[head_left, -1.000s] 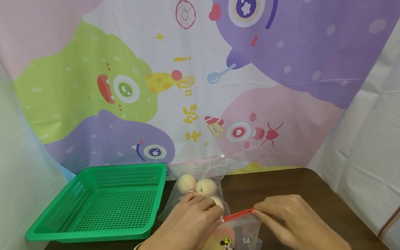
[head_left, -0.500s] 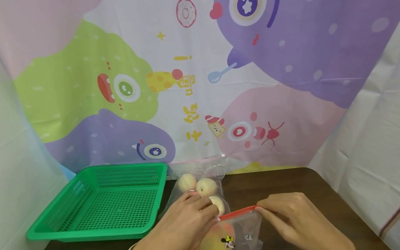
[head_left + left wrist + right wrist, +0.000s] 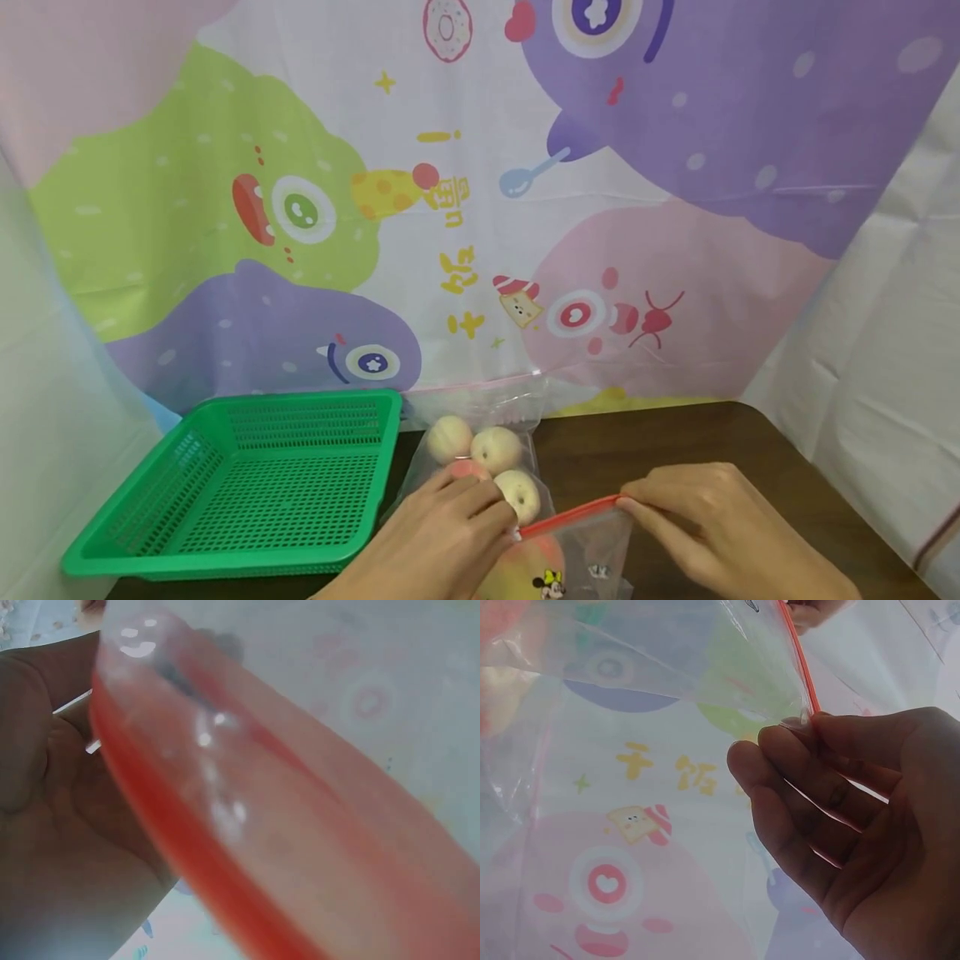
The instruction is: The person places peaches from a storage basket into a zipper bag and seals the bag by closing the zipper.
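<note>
A clear zip bag [image 3: 592,546] with a red zip strip [image 3: 570,517] and a cartoon mouse print lies at the front middle. Inside it shows a yellow-and-red peach-like fruit [image 3: 525,562]. My left hand [image 3: 442,533] pinches the strip's left part, where a small white piece peeks out at the fingertips. The right hand [image 3: 855,802] pinches the bag's far corner between thumb and forefinger, its other fingers loosely bent. In the left wrist view, the blurred red strip [image 3: 187,847] crosses close to the lens, beside the left palm [image 3: 82,855].
Just behind, a second clear bag [image 3: 480,408] leans towards the backdrop, holding several pale peach-like fruits [image 3: 495,450]. A green perforated basket [image 3: 285,500] stands on the dark table [image 3: 645,442] at the left. A cartoon-printed cloth [image 3: 465,350] hangs behind.
My left hand has slid leftward and slightly down along the strip, while the right hand has shifted a little right. A longer stretch of red strip shows between them.
</note>
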Tool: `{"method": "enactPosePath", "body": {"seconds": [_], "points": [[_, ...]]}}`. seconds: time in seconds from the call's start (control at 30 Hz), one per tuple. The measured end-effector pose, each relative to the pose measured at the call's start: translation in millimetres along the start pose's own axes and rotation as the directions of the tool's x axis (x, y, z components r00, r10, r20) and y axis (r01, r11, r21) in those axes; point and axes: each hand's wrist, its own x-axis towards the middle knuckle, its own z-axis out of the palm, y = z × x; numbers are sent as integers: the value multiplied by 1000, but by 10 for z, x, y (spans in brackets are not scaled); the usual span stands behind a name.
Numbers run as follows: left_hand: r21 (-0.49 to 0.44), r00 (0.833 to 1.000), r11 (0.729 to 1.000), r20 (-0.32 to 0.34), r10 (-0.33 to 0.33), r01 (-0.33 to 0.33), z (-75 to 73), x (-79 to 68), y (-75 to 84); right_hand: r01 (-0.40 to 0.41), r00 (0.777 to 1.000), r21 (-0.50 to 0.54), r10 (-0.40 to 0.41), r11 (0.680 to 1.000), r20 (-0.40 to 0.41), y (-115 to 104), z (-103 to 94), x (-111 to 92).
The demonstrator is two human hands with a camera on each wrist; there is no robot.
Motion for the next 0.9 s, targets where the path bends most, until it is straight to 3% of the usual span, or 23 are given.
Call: {"method": "enactPosePath", "body": {"seconds": [0.1,0.27,0.5,0.67,0.9], "points": [[18,1000,1000,-3,-15,15,-12,-40,10,0,1000,-7,0,1000,-3,-8,-6,1],[-27,996,996,44,-82,83,-40,-133,6,8,1000,-15,-8,1000,-8,-6,-12,0],[-86,993,989,22,-119,120,-46,-229,-20,0,1000,-23,-1,1000,-7,9,-12,-8],[-140,983,975,82,-162,172,-77,-266,-43,-9,1000,-37,8,999,-8,33,-20,-9],[-209,958,944,188,-218,256,-157,-318,-91,-12,1000,-49,11,999,-9,55,-32,-12]]}}
